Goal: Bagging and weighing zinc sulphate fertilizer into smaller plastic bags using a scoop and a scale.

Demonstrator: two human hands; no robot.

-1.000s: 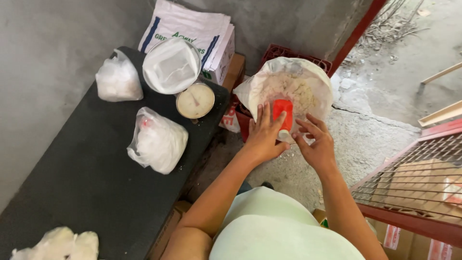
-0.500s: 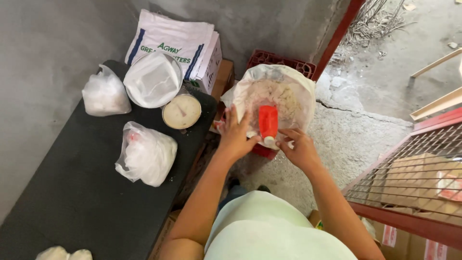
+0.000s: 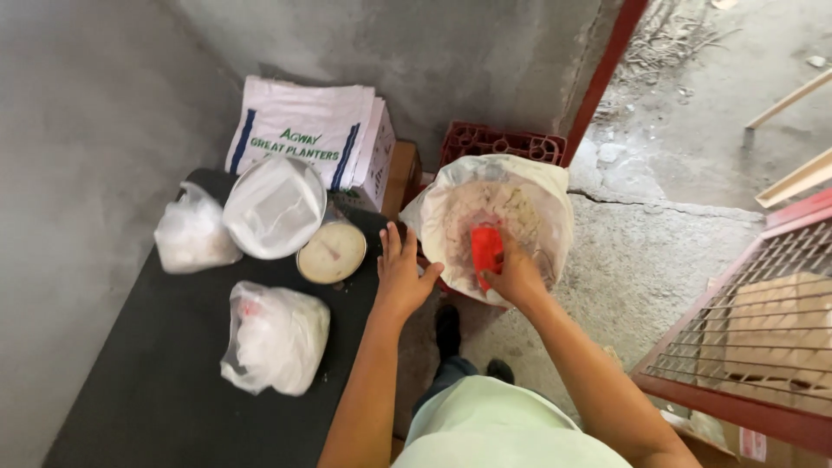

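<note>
Working over a black table set against a grey wall, we note the big items first: a stack of folded white woven sacks at the far end, a red crate beside it, and a red wire rack off to our right.

Next down in size, a large plastic-lined tub of pale, crumbly stuff sits just off the table edge, in front of the crate. On the table: a round scale pan lined with clear plastic, its dial facing up, and two filled, knotted clear bags.

Our right hand is down in the tub, fingers curled around a red scoop. Our left hand lies flat at the tub's near rim, fingers spread, holding nothing.

Judging progress: two bags look finished, the pan is empty, the tub remains well stocked. Plenty left.
</note>
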